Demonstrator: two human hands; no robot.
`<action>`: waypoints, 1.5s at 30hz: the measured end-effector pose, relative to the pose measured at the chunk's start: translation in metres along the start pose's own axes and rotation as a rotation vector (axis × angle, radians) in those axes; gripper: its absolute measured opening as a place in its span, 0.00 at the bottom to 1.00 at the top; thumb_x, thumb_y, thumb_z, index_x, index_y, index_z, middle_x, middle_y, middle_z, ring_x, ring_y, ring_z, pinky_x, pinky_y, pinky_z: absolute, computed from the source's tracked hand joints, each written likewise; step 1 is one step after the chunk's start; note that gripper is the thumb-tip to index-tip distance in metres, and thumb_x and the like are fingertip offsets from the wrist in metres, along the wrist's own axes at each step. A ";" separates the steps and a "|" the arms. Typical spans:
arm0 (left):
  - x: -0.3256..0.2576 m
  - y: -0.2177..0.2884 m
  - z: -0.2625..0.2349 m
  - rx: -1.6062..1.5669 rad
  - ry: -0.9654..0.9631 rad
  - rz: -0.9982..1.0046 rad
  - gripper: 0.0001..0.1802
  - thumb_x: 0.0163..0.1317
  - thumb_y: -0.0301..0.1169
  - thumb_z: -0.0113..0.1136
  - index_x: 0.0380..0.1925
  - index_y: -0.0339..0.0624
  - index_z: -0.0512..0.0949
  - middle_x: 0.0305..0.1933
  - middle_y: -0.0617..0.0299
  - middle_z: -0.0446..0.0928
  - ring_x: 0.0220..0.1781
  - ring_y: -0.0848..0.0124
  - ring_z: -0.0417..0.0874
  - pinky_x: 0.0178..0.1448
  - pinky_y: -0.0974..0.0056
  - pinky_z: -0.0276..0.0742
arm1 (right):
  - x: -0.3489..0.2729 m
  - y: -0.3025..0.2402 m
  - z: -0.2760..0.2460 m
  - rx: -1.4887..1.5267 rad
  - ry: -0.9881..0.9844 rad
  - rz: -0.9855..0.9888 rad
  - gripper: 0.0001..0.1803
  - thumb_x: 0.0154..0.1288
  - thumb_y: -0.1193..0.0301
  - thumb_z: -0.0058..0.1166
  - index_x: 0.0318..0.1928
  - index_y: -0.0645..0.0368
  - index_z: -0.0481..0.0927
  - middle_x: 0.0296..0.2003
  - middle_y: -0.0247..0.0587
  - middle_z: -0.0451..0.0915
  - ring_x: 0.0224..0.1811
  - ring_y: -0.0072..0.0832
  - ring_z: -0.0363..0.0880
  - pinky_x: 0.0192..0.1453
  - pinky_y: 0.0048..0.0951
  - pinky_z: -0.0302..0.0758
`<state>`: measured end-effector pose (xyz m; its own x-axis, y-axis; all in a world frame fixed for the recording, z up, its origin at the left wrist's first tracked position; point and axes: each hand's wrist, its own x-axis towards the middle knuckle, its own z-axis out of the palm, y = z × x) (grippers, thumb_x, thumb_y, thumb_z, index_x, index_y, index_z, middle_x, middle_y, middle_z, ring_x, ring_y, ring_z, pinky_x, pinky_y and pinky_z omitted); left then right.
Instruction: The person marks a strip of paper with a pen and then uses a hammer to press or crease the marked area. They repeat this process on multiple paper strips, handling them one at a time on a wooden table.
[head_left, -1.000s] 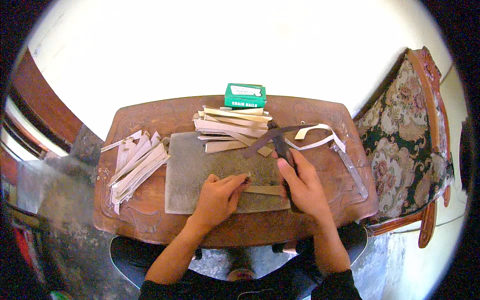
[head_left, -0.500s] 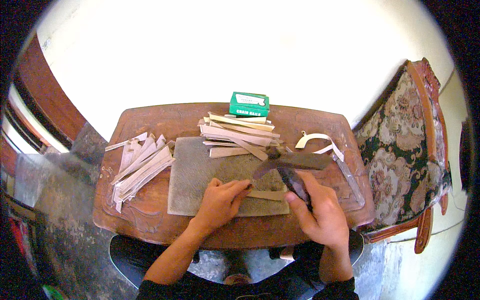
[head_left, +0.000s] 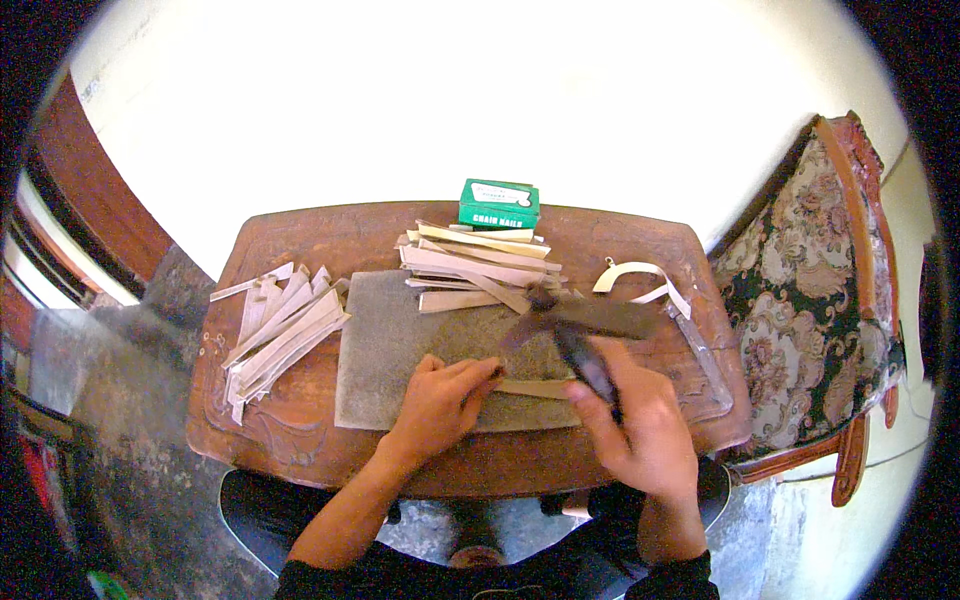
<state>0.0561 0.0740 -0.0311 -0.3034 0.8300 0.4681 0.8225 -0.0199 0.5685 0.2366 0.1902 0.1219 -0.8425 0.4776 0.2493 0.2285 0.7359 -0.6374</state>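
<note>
I'm watching the thin pale tan strip point(head_left: 535, 388) lying flat on the grey rectangular stone slab point(head_left: 385, 360), near the slab's front edge, with the left hand point(head_left: 440, 400) pressing down on its left end, fingers together and flat on it. The right hand point(head_left: 645, 435) is clamped around the dark handle of a hammer-like tool with a blurred dark head point(head_left: 580, 318), raised just above the slab's right side. My worry is that the fingertips sit very close to where that head could land, so a stray blow could catch them; the blur says the tool is moving fast. If the pressing hand slackens, I'd expect the strip to skid on the slab. Behind the slab, a loose pile of similar pale strips point(head_left: 480, 265) could get knocked, and beyond it sits a small green cardboard box point(head_left: 498, 203). Left of the slab, a fanned bundle of strips point(head_left: 280, 325) lies near the brown wooden table's point(head_left: 300, 445) edge.
</note>
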 end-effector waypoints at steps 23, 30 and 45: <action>0.002 0.000 -0.001 -0.020 0.010 -0.010 0.11 0.62 0.29 0.62 0.45 0.43 0.80 0.39 0.59 0.84 0.35 0.60 0.83 0.40 0.58 0.65 | 0.003 0.011 0.015 -0.027 -0.047 0.000 0.17 0.70 0.63 0.54 0.50 0.64 0.73 0.31 0.60 0.80 0.35 0.58 0.81 0.36 0.52 0.76; 0.008 0.006 -0.004 -0.096 0.033 -0.091 0.07 0.62 0.29 0.62 0.40 0.42 0.81 0.37 0.58 0.85 0.32 0.59 0.83 0.38 0.58 0.69 | 0.023 0.065 0.068 0.615 0.036 0.306 0.16 0.77 0.61 0.44 0.50 0.61 0.73 0.22 0.31 0.70 0.18 0.20 0.71 0.21 0.24 0.68; 0.016 0.010 -0.010 -0.361 -0.040 -0.344 0.06 0.64 0.27 0.61 0.38 0.40 0.83 0.36 0.56 0.86 0.40 0.63 0.88 0.46 0.63 0.79 | 0.028 0.092 0.109 0.719 0.075 0.420 0.15 0.77 0.59 0.44 0.43 0.59 0.71 0.23 0.33 0.70 0.17 0.21 0.69 0.19 0.26 0.68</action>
<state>0.0546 0.0810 -0.0109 -0.5032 0.8430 0.1904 0.4574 0.0728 0.8863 0.1806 0.2187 -0.0094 -0.7160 0.6934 -0.0808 0.1275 0.0161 -0.9917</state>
